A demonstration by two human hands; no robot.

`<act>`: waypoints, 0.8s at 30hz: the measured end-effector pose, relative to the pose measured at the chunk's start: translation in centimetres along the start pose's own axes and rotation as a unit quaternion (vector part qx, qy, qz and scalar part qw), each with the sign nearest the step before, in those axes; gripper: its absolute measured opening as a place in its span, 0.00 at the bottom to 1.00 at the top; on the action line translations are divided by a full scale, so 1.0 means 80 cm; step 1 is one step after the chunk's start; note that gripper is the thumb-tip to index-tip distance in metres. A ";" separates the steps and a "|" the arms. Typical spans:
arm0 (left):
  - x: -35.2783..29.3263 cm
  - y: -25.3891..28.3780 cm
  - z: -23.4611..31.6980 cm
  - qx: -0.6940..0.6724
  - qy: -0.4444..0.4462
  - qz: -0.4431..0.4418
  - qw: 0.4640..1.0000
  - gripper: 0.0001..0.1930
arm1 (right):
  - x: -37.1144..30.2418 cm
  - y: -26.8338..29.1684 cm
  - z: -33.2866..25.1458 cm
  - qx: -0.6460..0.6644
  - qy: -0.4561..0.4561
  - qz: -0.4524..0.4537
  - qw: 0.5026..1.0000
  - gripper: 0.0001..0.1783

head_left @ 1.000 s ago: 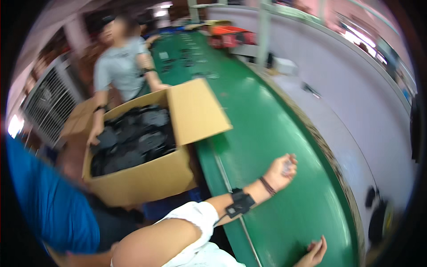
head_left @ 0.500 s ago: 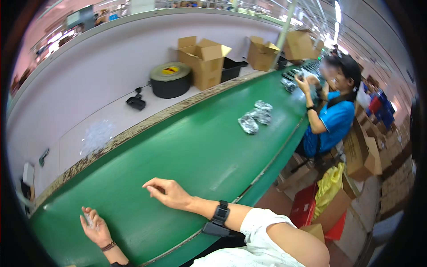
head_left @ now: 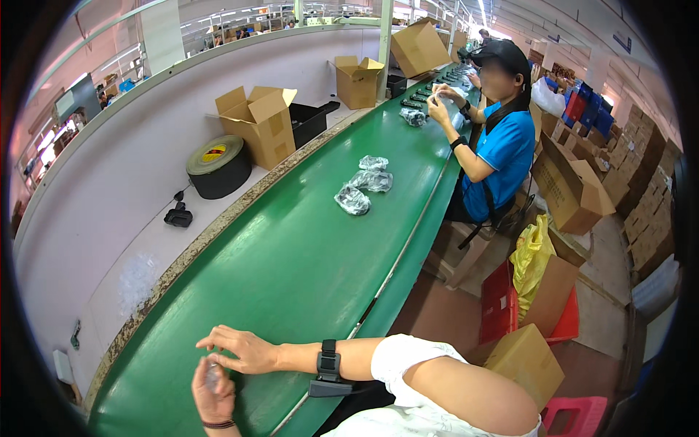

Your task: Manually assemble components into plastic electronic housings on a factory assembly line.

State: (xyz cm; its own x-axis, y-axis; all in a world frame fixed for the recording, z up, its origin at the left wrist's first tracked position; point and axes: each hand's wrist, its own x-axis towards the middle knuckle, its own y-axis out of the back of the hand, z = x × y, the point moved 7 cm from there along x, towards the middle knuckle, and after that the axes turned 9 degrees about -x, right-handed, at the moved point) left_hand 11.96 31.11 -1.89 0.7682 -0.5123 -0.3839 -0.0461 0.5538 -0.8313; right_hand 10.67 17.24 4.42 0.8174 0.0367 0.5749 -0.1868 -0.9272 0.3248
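Low over the green conveyor belt (head_left: pixel 291 273), my left hand (head_left: pixel 213 399) is closed round a small clear plastic piece (head_left: pixel 212 376), whose exact kind I cannot make out. Just above it is my right hand (head_left: pixel 246 352), fingers bent but apart, with nothing visible between them. Its fingertips are close to the plastic; whether they touch is unclear. Farther along the belt lie several dark items in clear plastic bags (head_left: pixel 371 180). A heap of small clear plastic pieces (head_left: pixel 137 280) lies on the ledge to the left.
On the ledge stand a large tape roll (head_left: pixel 220 171), an open carton (head_left: pixel 258 127), a black bin (head_left: pixel 309 124) and a small black device (head_left: pixel 178 215). A co-worker in blue (head_left: pixel 502 146) handles an item at the belt's right side. Red crates (head_left: pixel 499 302) and cartons stand right.
My hands have come together, the left still holding the clear plastic. The view has turned right, so the bagged items and co-worker appear farther left.
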 end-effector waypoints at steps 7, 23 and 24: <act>0.005 -0.022 -0.027 -0.022 0.010 -0.054 0.998 0.26 | -0.010 -0.022 -0.009 -0.022 0.065 -0.086 0.994 0.17; -0.018 -0.026 -0.022 0.075 -0.007 0.062 0.995 0.30 | -0.018 -0.032 -0.030 -0.014 0.120 -0.120 0.985 0.12; -0.016 -0.011 -0.019 0.103 0.000 0.008 0.995 0.33 | -0.019 -0.033 -0.032 -0.016 0.121 -0.121 0.985 0.12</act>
State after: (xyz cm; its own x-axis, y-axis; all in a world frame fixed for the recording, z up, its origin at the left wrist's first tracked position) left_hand 10.01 30.25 -1.26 0.7682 -0.5022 -0.3971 0.0729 0.6848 -0.7251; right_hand 8.51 20.55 4.60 0.6873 0.3459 0.6388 -0.0226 -0.8688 0.4947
